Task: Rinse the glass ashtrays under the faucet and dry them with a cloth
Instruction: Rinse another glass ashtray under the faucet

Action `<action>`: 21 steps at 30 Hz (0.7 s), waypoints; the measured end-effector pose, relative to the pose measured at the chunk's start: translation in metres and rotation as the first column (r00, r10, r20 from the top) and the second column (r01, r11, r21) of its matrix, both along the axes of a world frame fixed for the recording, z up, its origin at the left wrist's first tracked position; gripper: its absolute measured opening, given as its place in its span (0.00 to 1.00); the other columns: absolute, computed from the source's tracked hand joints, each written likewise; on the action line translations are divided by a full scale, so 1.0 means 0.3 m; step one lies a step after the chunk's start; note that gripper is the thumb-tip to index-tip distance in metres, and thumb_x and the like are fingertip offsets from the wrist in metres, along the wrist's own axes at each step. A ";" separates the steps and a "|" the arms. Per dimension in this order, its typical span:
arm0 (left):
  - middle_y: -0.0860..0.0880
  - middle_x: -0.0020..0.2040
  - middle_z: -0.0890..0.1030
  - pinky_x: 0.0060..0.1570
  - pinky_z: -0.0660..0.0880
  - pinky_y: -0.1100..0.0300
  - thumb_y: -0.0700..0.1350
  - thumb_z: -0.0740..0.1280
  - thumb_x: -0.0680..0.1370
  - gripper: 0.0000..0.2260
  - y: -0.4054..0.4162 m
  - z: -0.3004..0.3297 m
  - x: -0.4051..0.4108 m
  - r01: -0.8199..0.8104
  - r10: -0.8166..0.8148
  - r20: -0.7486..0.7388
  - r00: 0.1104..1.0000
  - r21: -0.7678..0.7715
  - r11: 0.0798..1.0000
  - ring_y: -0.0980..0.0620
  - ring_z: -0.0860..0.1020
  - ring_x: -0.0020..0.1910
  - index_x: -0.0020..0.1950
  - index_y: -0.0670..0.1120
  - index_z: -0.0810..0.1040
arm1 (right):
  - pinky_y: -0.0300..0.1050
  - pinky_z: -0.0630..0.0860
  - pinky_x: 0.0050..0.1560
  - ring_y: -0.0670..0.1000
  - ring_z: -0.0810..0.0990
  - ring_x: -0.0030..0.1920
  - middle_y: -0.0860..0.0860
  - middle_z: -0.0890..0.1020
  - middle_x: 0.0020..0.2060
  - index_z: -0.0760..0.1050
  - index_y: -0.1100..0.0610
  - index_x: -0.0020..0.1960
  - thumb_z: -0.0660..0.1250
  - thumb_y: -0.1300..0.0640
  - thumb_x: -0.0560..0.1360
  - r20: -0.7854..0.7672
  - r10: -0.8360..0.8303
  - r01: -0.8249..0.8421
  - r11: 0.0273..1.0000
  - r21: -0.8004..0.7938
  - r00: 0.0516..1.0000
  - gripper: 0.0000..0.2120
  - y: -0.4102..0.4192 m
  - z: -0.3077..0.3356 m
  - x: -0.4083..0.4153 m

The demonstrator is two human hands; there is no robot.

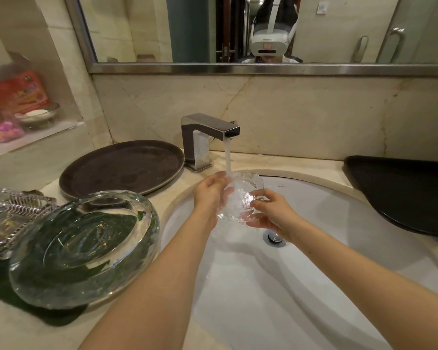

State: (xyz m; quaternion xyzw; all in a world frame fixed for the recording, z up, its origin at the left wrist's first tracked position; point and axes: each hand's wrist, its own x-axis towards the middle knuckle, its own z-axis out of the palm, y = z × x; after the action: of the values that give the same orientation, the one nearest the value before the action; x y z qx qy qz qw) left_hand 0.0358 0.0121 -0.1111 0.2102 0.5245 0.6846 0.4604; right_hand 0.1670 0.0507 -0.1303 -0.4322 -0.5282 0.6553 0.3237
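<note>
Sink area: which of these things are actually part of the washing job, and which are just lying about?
Part of the job:
- small glass ashtray, gripped by left hand and right hand
- faucet, running
- sink
- large round ashtray and ridged ashtray, on dark green cloth

Just lying about:
- round brown tray
- black tray
- soap dish
- red packet

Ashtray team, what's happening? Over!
Left hand and right hand both holding small clear glass ashtray. Under running water from square chrome faucet. Nothing in the way.
</note>
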 end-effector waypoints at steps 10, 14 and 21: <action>0.47 0.42 0.82 0.38 0.78 0.61 0.43 0.68 0.76 0.02 0.000 -0.001 -0.014 -0.127 0.124 -0.064 0.990 -0.044 0.991 0.49 0.82 0.42 0.46 0.45 0.79 | 0.45 0.81 0.34 0.53 0.82 0.30 0.55 0.78 0.41 0.72 0.60 0.51 0.61 0.69 0.76 -0.055 -0.041 0.043 0.998 0.043 0.998 0.07 -0.011 0.010 0.004; 0.47 0.45 0.83 0.41 0.78 0.57 0.55 0.64 0.78 0.14 0.000 -0.015 0.005 0.093 -0.128 -0.158 0.979 -0.209 0.974 0.49 0.82 0.43 0.50 0.44 0.78 | 0.47 0.82 0.39 0.55 0.80 0.35 0.57 0.77 0.46 0.71 0.59 0.50 0.60 0.69 0.77 -0.161 -0.128 0.131 0.991 0.006 0.979 0.07 -0.004 0.016 0.004; 0.43 0.45 0.80 0.43 0.78 0.59 0.40 0.64 0.79 0.05 0.016 -0.023 -0.015 0.152 -0.149 0.041 0.988 -0.072 0.986 0.48 0.81 0.41 0.51 0.39 0.77 | 0.47 0.81 0.43 0.54 0.81 0.43 0.54 0.78 0.49 0.65 0.59 0.57 0.56 0.67 0.80 -0.376 -0.193 0.158 0.980 -0.123 0.906 0.08 -0.014 0.003 -0.021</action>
State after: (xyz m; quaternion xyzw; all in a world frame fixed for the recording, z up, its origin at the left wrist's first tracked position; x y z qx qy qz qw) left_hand 0.0314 0.0170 -0.1180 0.2194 0.5242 0.6314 0.5277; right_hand 0.1606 0.0465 -0.1296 -0.3545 -0.3830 0.7189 0.4591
